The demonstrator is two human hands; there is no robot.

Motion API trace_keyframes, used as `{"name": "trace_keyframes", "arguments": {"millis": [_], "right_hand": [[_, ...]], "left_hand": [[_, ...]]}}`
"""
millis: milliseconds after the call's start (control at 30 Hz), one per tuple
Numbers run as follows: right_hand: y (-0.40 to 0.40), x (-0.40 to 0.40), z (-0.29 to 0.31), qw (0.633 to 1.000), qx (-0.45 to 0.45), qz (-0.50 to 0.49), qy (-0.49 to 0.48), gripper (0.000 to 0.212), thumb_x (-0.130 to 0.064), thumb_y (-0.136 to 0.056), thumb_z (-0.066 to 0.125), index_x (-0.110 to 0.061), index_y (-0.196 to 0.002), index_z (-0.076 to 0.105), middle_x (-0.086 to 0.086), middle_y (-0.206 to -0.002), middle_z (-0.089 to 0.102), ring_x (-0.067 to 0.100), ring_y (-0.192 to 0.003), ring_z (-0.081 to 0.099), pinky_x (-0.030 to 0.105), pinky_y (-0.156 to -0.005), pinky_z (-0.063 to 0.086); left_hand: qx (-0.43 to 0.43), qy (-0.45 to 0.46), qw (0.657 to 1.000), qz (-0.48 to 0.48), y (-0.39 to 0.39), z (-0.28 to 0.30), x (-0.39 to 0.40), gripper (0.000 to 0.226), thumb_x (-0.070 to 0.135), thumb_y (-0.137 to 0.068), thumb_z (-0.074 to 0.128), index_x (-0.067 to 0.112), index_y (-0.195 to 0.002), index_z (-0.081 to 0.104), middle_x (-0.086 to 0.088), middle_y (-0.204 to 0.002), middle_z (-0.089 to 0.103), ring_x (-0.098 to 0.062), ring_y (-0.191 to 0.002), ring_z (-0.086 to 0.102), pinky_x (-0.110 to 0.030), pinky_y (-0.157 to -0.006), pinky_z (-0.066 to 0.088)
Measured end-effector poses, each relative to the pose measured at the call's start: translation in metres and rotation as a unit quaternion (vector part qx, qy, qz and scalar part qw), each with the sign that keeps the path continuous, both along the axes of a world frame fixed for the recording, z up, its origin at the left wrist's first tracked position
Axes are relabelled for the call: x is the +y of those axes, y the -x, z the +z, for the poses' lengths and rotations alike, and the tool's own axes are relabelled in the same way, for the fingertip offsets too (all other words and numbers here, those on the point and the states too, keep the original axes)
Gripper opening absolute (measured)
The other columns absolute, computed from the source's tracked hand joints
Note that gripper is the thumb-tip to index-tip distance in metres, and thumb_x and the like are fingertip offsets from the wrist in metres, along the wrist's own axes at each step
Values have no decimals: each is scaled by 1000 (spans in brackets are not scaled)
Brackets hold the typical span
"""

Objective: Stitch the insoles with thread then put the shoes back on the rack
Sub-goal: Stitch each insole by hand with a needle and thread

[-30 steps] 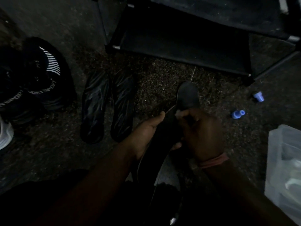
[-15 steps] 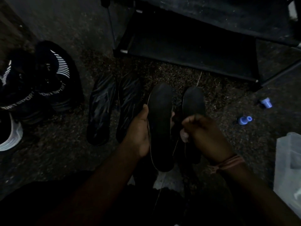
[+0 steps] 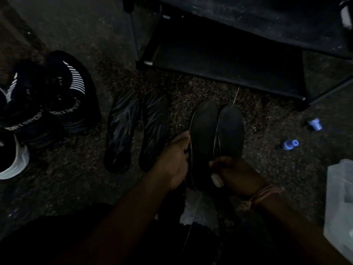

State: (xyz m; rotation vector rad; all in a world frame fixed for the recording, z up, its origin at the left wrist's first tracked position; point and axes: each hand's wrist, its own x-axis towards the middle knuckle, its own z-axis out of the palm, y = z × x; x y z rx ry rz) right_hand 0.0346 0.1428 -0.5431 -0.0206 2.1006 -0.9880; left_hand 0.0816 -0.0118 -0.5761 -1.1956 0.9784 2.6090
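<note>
Between rack (image 3: 229,60) and knees: left hand (image 3: 175,159) is gripping one insole (image 3: 203,142), right hand (image 3: 236,173) is pinching its neighbour (image 3: 231,131); loose thread (image 3: 236,96) is risking snagging.

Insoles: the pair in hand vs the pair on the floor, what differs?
The held insoles are plain matte black; the floor insoles look glossy and streaked. The held pair is gripped by the left hand and right hand, edges touching; the floor pair lies apart, untouched. Both point toward the rack.
</note>
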Motion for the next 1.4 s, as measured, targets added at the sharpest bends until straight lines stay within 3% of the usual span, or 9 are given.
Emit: {"name": "trace_keyframes", "arguments": {"millis": [167, 267, 433, 567, 700, 833, 967, 1200, 1400], "right_hand": [[2, 1, -5, 997, 57, 49, -36, 33, -25, -100, 58, -17, -69, 65, -4, -61, 63, -8, -45, 54, 4, -48, 36], [6, 4, -7, 994, 78, 57, -59, 35, -28, -99, 60, -19, -65, 66, -9, -56, 64, -7, -47, 56, 4, -49, 37], [3, 5, 0, 985, 106, 102, -86, 47, -32, -99, 58, -11, -58, 68, -2, -52, 65, 9, -54, 64, 21, -59, 42], [-3, 0, 13, 893, 334, 218, -210, 34, -35, -100, 53, -9, -93, 73, 20, -92, 71, 38, -88, 68, 38, -71, 47], [-11, -17, 28, 892, 363, 205, -174, 35, -42, -100, 50, -15, -95, 71, 12, -94, 71, 32, -91, 67, 29, -65, 38], [-22, -24, 24, 893, 355, 239, -140, 35, -39, -99, 51, -12, -85, 68, 10, -90, 71, 31, -88, 67, 31, -67, 41], [-33, -24, 33, 887, 355, 253, -149, 35, -39, -99, 51, -11, -88, 70, 13, -92, 72, 33, -90, 67, 34, -72, 47], [-70, -19, 45, 926, 299, 210, -94, 35, -39, -96, 58, -12, -77, 71, 9, -79, 73, 25, -81, 69, 30, -71, 50], [-118, -6, 55, 981, 171, 42, 85, 50, -44, -95, 63, -17, -53, 63, 1, -52, 66, 11, -54, 64, 28, -64, 49]], "left_hand": [[-23, 71, 997, -2, -2, 2, 1, 29, 16, -104, 46, 17, -126, 65, -2, -110, 75, -21, -101, 70, -32, -76, 55], [-29, 138, 990, 7, -3, 6, 1, 30, 15, -107, 40, 10, -130, 59, -6, -114, 70, -16, -93, 67, -24, -71, 54], [-43, 319, 944, 73, -6, 14, 0, 27, 16, -104, 43, 11, -109, 69, -4, -97, 74, -11, -62, 59, -23, -49, 49], [-47, 436, 892, 109, -11, 16, -14, 21, 21, -100, 49, 23, -104, 70, 6, -97, 73, -9, -82, 66, -31, -76, 54], [-114, 552, 815, 134, -13, 9, -33, 26, 32, -87, 56, 29, -113, 62, -2, -117, 65, -23, -111, 59, -44, -98, 50], [-262, 632, 723, -94, -24, 5, -27, 85, 48, -81, 68, 23, -152, 27, -18, -152, 33, -43, -136, 31, -53, -111, 29], [-231, 711, 635, -197, -48, -3, -28, 110, 52, -82, 70, 12, -160, 4, -23, -153, 33, -42, -133, 38, -50, -107, 35], [-77, 630, 757, -153, -87, 12, -31, 103, 41, -83, 75, 14, -160, 12, -22, -148, 46, -37, -129, 51, -37, -106, 44], [44, 572, 808, -131, -136, 32, -3, 94, 35, -78, 82, 22, -156, 31, 0, -140, 58, -14, -123, 58, -24, -95, 48]]}}
